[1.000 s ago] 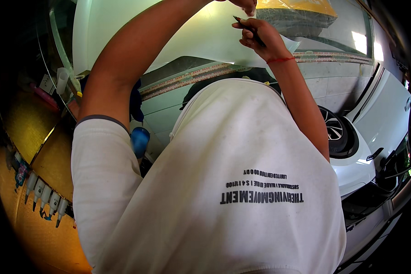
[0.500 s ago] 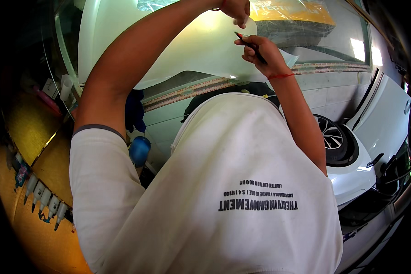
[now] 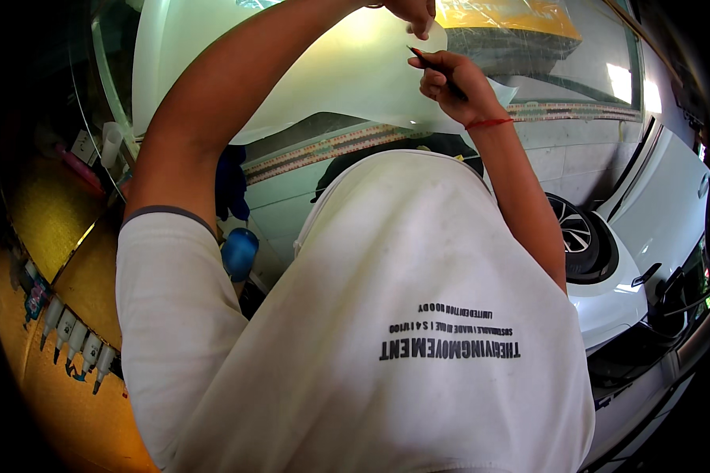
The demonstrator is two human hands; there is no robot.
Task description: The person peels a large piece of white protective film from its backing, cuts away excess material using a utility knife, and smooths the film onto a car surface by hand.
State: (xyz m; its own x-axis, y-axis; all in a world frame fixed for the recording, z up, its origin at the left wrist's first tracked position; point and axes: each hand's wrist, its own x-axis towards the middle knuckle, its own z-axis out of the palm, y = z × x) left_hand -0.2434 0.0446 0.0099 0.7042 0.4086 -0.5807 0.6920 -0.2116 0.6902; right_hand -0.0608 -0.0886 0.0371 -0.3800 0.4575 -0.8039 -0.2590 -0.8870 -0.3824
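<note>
Head view: left hand pinching film edge far up to keep it taut, right hand closed around knife, trimming.

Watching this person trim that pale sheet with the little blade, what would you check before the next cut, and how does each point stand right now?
1. Left hand has hold of the pale sheet at its top edge: ok, fingers pinch it near the upper rim of the picture.
2. Right hand has a firm hold on the thin dark blade tool: ok, fingers are wrapped around it.
3. Tip meets the sheet edge: cannot tell, too small to see.
4. Left fingers are clear of the tip: not ok, judged by how close they sit above it.
5. Sheet lies flat, unwrinkled: ok where it shows.
6. White car to the right is apart from the hands: ok.
</note>
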